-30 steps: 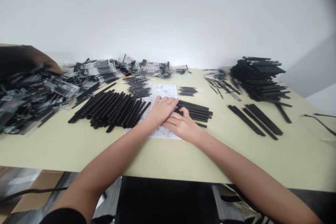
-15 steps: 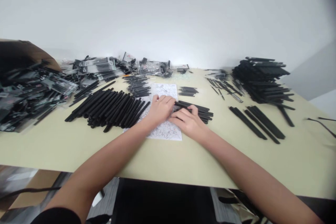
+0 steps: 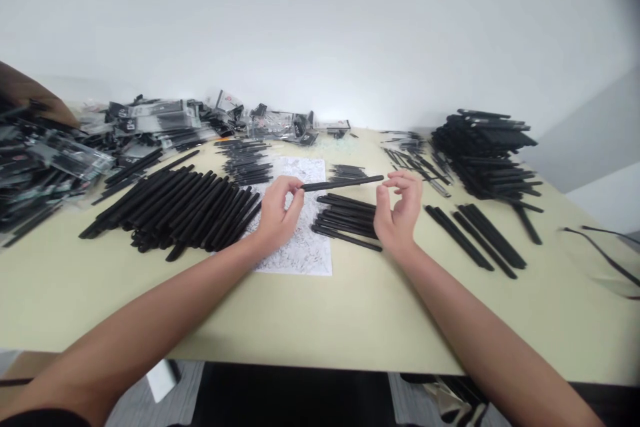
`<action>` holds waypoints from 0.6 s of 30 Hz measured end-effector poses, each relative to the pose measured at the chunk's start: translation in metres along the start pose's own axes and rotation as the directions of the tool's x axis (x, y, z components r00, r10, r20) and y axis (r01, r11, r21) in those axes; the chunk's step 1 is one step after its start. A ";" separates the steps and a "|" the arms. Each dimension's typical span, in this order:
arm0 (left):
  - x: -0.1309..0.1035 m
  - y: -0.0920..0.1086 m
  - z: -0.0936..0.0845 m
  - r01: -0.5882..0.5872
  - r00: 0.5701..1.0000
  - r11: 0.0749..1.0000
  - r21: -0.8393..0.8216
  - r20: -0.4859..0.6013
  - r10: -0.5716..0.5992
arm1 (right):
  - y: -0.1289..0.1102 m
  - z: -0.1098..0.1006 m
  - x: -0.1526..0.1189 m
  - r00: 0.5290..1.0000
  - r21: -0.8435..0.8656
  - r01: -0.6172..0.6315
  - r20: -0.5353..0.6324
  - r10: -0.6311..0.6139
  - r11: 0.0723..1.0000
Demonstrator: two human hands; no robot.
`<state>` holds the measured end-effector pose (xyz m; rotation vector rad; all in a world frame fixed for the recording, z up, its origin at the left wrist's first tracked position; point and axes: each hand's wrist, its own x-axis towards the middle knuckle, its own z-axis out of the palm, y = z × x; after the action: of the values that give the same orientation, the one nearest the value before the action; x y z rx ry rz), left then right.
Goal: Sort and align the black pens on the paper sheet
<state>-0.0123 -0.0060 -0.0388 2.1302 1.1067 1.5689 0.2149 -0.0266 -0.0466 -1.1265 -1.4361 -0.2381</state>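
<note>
The black pen [image 3: 343,183] is held level above the small pen pile [image 3: 346,220], clear of the table [image 3: 350,307], so that both ends are accessible. The left hand [image 3: 277,213] pinches its left end between thumb and fingertips. The right hand [image 3: 400,210] is loosely curled and open, fingertips just beside the right end; contact cannot be confirmed. The printed sheet [image 3: 300,250] lies beneath.

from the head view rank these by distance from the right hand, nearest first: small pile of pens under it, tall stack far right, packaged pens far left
1. small pile of pens, just left of and below the right hand.
2. tall stack, back right on the table.
3. packaged pens, across the table at the far left.
</note>
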 end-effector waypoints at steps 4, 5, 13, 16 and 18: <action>0.000 -0.001 0.001 -0.012 1.000 0.999 -0.036 0.010 0.012 | -0.006 0.005 -0.007 0.983 0.285 -0.184 0.031 0.183 0.941; 0.000 -0.001 0.001 -0.014 1.000 0.999 -0.045 0.018 0.015 | -0.009 0.006 -0.008 0.976 0.328 -0.216 0.041 0.215 0.919; -0.003 -0.005 0.002 -0.009 0.999 0.991 -0.132 0.041 0.015 | -0.028 0.003 -0.003 0.958 0.471 -0.189 -0.105 0.268 0.862; -0.002 -0.006 0.002 -0.019 0.999 0.989 -0.143 0.042 0.025 | -0.028 0.002 -0.002 0.951 0.472 -0.217 -0.094 0.293 0.855; -0.002 -0.005 0.002 -0.034 0.998 0.990 -0.140 0.042 0.040 | -0.027 0.003 -0.002 0.949 0.472 -0.225 -0.092 0.301 0.852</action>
<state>-0.0127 -0.0041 -0.0439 2.0942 0.9201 1.5585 0.1932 -0.0391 -0.0361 -0.8751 -1.0961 0.1968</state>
